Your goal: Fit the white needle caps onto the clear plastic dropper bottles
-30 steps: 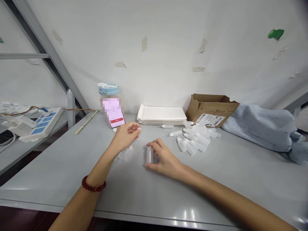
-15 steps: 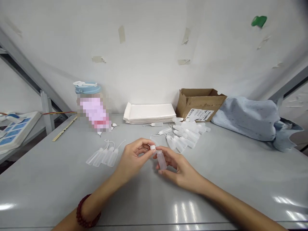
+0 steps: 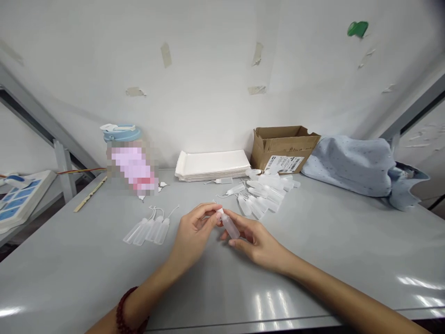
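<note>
Near the middle of the grey table, my right hand (image 3: 259, 239) holds a small translucent plastic bottle (image 3: 230, 227), tilted with its neck toward the upper left. My left hand (image 3: 196, 229) pinches a white cap (image 3: 220, 211) at the bottle's mouth; whether the threads are engaged cannot be made out. To the left lies a row of several capped bottles (image 3: 148, 230) with thin white tubes at their tops. A pile of similar bottles (image 3: 266, 192) lies beyond my right hand, with a single one (image 3: 235, 189) at its left edge.
A stack of white padded envelopes (image 3: 212, 164) lies against the wall. Right of it stand an open cardboard box (image 3: 285, 148) and a light blue cloth bundle (image 3: 347, 164). A blue-lidded container (image 3: 121, 133), partly blurred out, and a wooden strip (image 3: 89, 195) are at the left.
The cap and the bottle's mouth have come together in my hands. The bottle has gone from nearly upright to more tilted. The whole view has shifted slightly.
</note>
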A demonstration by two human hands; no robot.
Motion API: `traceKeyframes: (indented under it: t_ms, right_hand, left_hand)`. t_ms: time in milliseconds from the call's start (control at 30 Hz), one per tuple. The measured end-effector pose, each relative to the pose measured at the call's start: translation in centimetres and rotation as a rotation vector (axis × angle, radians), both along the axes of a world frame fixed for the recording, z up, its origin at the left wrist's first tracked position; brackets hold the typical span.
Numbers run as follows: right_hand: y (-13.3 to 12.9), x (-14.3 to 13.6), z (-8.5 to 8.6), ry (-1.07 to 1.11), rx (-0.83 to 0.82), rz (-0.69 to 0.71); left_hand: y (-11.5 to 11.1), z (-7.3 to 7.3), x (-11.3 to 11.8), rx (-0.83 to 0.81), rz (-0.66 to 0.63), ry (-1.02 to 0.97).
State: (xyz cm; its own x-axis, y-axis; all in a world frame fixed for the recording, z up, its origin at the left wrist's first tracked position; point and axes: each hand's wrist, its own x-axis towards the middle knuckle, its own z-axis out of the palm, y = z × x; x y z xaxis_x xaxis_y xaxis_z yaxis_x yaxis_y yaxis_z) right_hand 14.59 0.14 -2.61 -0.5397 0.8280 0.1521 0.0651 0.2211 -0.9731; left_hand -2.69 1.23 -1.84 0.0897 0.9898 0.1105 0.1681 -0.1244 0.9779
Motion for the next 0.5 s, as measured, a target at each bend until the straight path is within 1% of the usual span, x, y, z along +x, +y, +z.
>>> traceKeyframes:
  t_ms: [100, 267, 400, 500]
  right_hand:
    - [0.0, 0.1, -0.5, -0.048, 0.065, -0.021]
    - [0.0, 0.0, -1.1, -0.175, 0.248, -0.109]
    - [-0.1, -0.2, -1.0, -0.254, 0.328, -0.207]
    - [-0.2, -0.3, -1.3, -0.295, 0.370, -0.270]
  left_hand:
    - [0.2, 0.1, -0.1, -0.077, -0.015, -0.056]
    - [0.4, 0.1, -0.3, -0.119, -0.030, -0.136]
    - [0.5, 0.1, -0.3, -0.186, -0.042, -0.234]
    - [0.5, 0.0, -0.2, -0.218, -0.065, -0.272]
